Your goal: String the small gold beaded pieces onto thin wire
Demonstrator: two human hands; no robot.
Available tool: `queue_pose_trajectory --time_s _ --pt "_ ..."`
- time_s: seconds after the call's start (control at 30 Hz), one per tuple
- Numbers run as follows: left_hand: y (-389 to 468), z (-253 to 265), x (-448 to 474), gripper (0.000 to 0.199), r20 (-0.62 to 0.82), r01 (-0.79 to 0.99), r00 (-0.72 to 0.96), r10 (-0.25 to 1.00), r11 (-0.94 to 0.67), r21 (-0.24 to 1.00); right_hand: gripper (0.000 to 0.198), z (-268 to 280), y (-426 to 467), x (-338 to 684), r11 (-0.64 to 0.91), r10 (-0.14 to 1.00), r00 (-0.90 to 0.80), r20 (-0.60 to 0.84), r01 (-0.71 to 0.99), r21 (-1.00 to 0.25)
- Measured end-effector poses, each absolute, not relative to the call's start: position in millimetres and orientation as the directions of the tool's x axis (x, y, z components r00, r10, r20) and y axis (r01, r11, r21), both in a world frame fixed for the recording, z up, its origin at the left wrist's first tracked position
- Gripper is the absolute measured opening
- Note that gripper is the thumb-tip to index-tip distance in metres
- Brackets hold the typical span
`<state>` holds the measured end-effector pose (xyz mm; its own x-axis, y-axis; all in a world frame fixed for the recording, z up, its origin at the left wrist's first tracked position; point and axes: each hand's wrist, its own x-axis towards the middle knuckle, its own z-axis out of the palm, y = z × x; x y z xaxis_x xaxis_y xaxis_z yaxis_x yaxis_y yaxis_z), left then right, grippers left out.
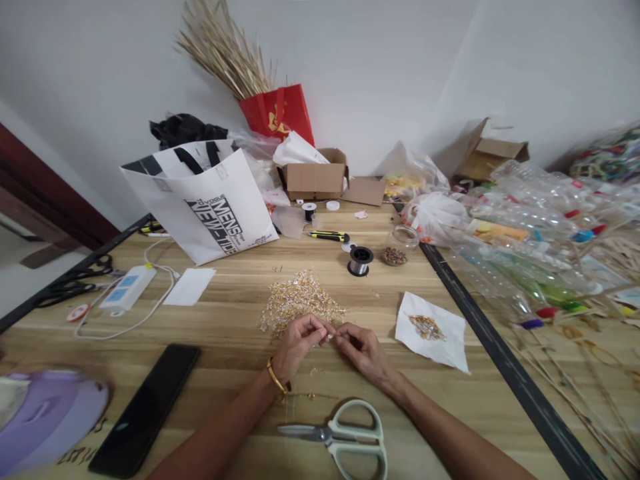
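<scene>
My left hand [303, 340] and my right hand [363, 350] meet at the fingertips in a pinch. Between them shows a small clear bead [329, 337]; any thread on it is too fine to make out. Just beyond my left hand spreads a pile of gold and clear beads [300, 297]. A short gold chain-like strand [310, 396] lies on the table below my hands. Closer to me rest scissors [350, 433] with pale green handles, blades toward the left. To the right, a white paper [457, 350] carries a small heap of gold pieces [426, 327].
Beyond the beads are a wire spool [360, 260], a yellow-black utility knife [329, 236] and a jar [395, 255] of small beads. A phone [145, 410], a power strip [127, 289] and a white bag [210, 207] stand left. Plastic bottles [530, 227] crowd the right.
</scene>
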<state>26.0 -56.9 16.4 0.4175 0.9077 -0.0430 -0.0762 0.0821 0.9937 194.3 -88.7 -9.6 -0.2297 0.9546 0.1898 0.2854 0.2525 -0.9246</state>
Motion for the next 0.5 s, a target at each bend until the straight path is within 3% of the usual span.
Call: queue_pose_trajectory --time_s 0.5 --pt "-45.0 9.8 20.5 0.02 -0.064 -0.035 0.429 0.901 0.088 0.996 0.026 -12.3 -88.9 199.9 0.185 0.971 -0.2 0.13 0.287 -0.94"
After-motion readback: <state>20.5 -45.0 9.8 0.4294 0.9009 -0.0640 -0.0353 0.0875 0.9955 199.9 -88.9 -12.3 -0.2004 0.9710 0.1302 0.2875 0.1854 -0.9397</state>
